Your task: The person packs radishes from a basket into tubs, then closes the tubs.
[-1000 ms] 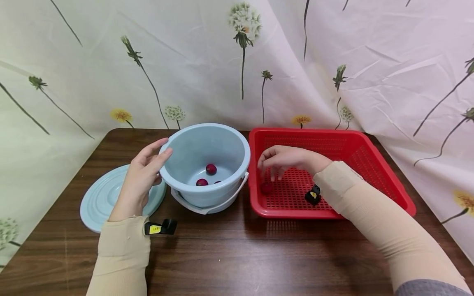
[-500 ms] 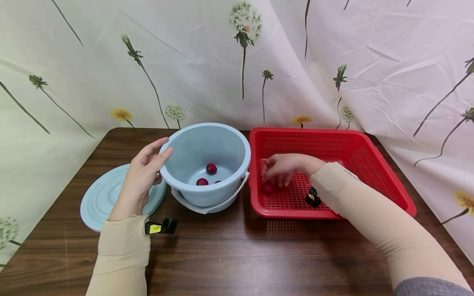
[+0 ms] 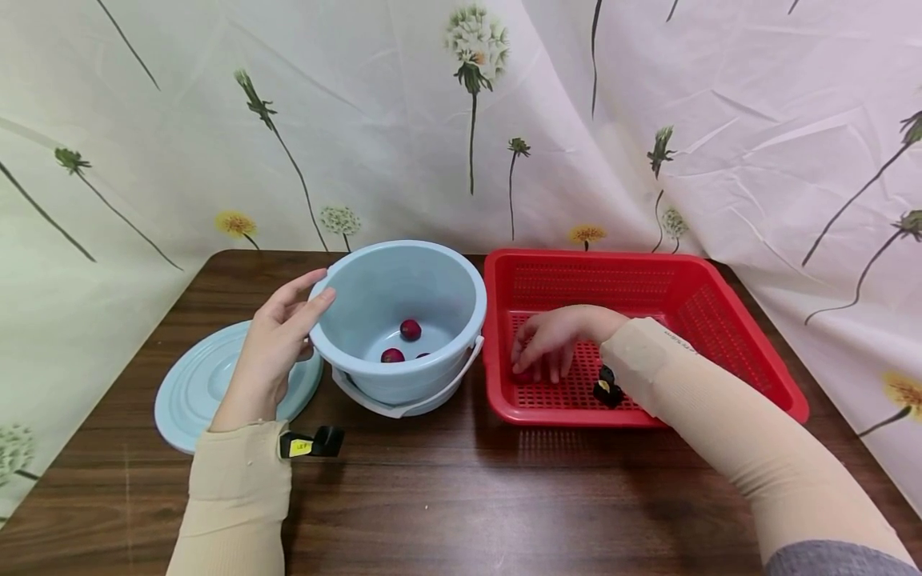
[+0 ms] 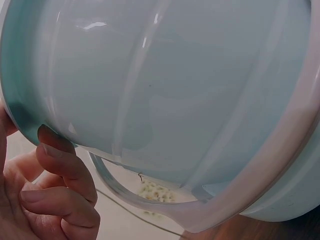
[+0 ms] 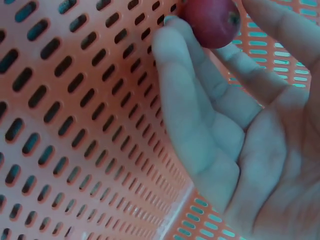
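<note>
A light blue bucket (image 3: 403, 280) stands on the table with several small round red radishes (image 3: 410, 330) on its bottom. My left hand (image 3: 277, 336) holds the bucket's left rim, thumb toward the inside. In the left wrist view the curled fingers (image 4: 67, 165) lie under the rim's edge. Inside the red plastic basket (image 3: 634, 261), my right hand (image 3: 555, 340) reaches down into the near left corner. The right wrist view has a round red radish (image 5: 212, 22) between its thumb and fingers, beside the slotted wall; the hand mostly hides this radish in the head view.
A light blue lid (image 3: 194, 384) lies flat on the wooden table (image 3: 446, 504), left of the bucket. The bucket's white handle (image 3: 396, 411) hangs down its front. Behind the table hangs a white curtain (image 3: 403, 120) with dandelion prints.
My right hand has moved down toward the basket's near left corner, and its fingers have closed around the radish there. The left hand and bucket have stayed put.
</note>
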{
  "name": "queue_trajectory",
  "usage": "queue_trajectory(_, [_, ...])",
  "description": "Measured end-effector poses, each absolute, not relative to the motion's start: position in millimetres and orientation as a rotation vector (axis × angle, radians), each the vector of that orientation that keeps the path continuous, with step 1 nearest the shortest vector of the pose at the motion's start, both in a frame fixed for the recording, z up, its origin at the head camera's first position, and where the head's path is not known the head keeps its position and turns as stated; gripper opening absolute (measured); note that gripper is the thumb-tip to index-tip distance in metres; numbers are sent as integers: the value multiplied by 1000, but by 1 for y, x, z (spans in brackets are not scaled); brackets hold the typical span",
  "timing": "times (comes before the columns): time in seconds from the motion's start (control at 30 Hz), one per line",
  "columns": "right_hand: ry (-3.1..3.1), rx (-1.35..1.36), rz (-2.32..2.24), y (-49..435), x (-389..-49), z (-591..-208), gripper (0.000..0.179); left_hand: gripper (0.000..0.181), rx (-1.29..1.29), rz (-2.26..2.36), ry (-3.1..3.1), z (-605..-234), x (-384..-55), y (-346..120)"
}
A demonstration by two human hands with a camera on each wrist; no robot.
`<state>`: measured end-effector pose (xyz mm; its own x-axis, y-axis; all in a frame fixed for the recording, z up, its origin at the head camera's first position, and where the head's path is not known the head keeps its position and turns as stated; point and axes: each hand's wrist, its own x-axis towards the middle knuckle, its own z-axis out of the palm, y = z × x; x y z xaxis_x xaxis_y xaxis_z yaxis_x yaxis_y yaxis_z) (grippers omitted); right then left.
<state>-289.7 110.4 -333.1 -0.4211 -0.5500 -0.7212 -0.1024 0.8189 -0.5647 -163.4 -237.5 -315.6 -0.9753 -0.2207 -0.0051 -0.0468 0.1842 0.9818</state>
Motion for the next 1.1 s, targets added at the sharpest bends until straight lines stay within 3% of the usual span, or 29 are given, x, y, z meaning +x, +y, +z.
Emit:
queue_trajectory(0.53, [1883, -521, -539, 104, -290, -338, 21, 63, 249, -1921, -2300, -317, -163, -239])
queue_trajectory(0.83, [1913, -553, -591, 108, -289, -330, 32, 63, 233, -1957, -2275, -318, -163, -238])
queue_trajectory(1.1, [1914, -549, -633, 110, -292, -328, 30, 62, 233, -1941, -2280, -318, -164, -239])
